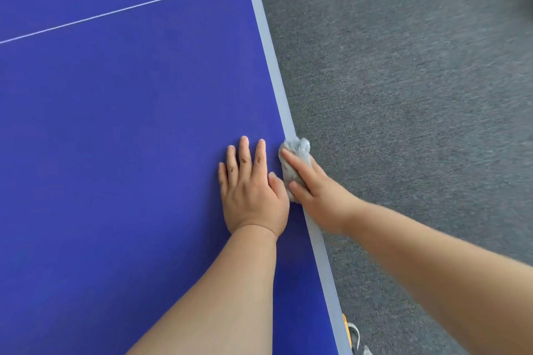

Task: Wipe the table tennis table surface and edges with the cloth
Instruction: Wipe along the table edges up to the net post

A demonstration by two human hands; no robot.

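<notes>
The blue table tennis table (129,130) fills the left of the view, with a pale grey edge strip (272,52) running down its right side. My left hand (251,190) lies flat on the blue surface, fingers spread, holding nothing. My right hand (314,184) grips a light grey fluffy cloth (294,153) and presses it against the edge strip, right beside my left hand. Part of the cloth is hidden under my fingers.
A thin white line (121,10) crosses the table top at the upper left. Grey carpet floor (403,81) lies to the right of the table. A yellow and white object (350,334) shows below the table edge at the bottom.
</notes>
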